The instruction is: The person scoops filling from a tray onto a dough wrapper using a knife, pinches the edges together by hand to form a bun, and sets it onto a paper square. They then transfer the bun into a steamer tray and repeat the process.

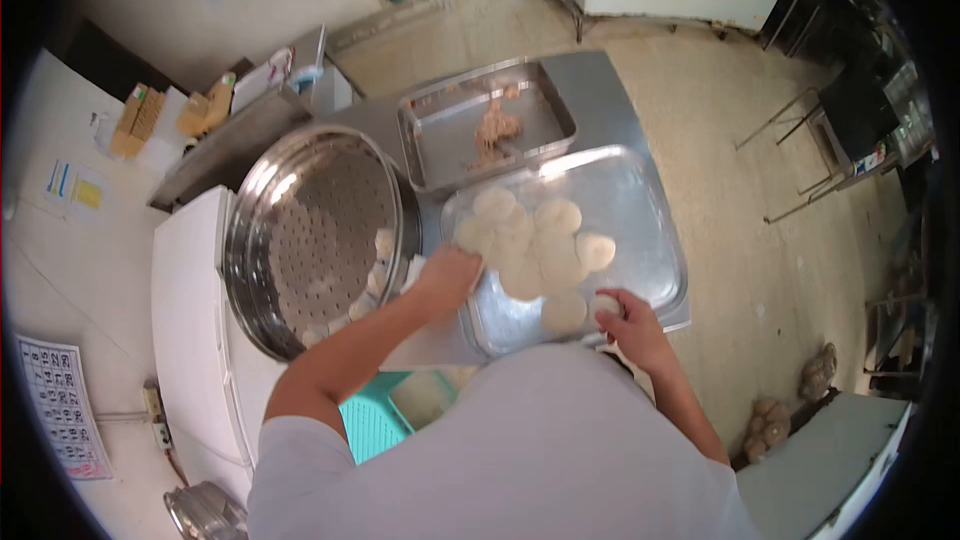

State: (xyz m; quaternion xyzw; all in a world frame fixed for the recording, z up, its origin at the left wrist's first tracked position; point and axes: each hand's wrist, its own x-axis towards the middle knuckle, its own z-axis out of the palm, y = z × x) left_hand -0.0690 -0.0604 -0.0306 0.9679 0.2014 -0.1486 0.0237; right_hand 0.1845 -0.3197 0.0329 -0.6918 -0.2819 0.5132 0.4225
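Observation:
Flat, pale dough rounds (540,240) lie overlapping on a shiny metal tray (640,200). At the tray's near right part, my right hand (632,328) pinches one dough round (604,306) between thumb and fingers. My left hand (452,278) is over the tray's left edge, right beside the dough rounds; its fingers point away from me and are mostly hidden. To its left stands a large round steamer pan (330,210) with a perforated bottom. Several small white pieces (377,278) sit along the pan's near right side.
Behind the dough tray, a deeper rectangular pan (425,145) holds a clump of light brown filling (495,130). Both stand on a metal table (590,80). A turquoise plastic crate (375,420) is below the near edge. A white cabinet (190,270) stands left of the steamer pan.

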